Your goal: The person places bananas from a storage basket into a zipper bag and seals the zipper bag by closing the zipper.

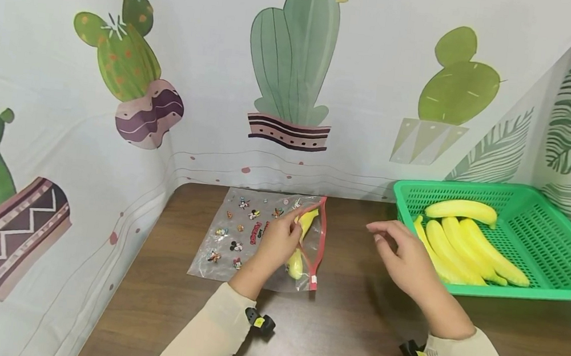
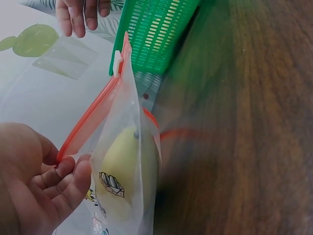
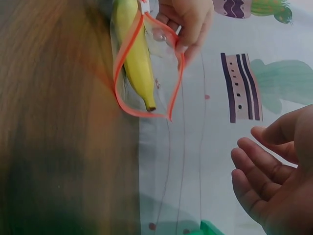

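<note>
A clear zip bag [image 1: 238, 236] printed with cartoon figures lies on the table, its red-edged mouth facing right and held apart. Inside it rests a yellow banana [image 3: 138, 58], close to the mouth. My left hand [image 1: 279, 239] pinches the upper red edge of the bag between thumb and fingers, as the left wrist view shows too. Between the bag and the green basket [image 1: 563, 292], my right hand [image 1: 406, 261] hovers over the table with loosely bent fingers and nothing in them. Several bananas [image 1: 464, 247] lie in the basket's left part, just right of that hand.
The brown wooden table [image 1: 338, 332] runs up against a white cloth [image 1: 212, 79] printed with cacti and leaves. The basket's raised rim stands at the table's right side. Each sleeve carries a small black wrist camera [image 1: 262, 323].
</note>
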The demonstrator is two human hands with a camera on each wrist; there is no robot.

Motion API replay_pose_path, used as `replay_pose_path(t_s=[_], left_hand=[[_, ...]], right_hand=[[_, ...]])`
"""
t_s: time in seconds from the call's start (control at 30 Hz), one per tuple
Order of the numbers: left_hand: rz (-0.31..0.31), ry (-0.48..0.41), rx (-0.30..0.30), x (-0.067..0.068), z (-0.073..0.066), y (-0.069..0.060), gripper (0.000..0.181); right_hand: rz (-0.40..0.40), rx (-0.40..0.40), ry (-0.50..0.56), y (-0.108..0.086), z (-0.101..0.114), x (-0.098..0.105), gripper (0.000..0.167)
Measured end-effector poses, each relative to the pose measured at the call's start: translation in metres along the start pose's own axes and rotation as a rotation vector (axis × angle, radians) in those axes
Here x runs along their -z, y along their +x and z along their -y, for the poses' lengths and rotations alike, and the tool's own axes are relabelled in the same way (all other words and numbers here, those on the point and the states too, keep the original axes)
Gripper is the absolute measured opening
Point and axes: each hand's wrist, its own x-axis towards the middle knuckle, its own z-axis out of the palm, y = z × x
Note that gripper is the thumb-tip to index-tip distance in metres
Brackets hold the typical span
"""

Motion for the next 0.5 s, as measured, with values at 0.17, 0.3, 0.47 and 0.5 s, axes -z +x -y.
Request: replay_pose_path(t_s=[0.17,0.3,0.47,0.5], left_hand=[[-0.026,-0.021,0.021,0.000,0.001,0.000,0.042],[-0.062,-0.031,0.051,0.001,0.001,-0.001,0.041],[-0.089,-0.033,0.077,0.001,0.002,0.000,0.037],[-0.089,-0.037,0.080,0.001,0.002,-0.001,0.037]], right_hand=[[-0.009,-0.018,-0.030,0.001,-0.004,0.011,0.024],[-0.024,-0.033,-0.049,0.001,-0.009,0.018,0.024],[-0.040,-0.055,-0.060,0.000,-0.014,0.025,0.025],[-0.041,-0.064,-0.063,0.000,-0.015,0.027,0.026]])
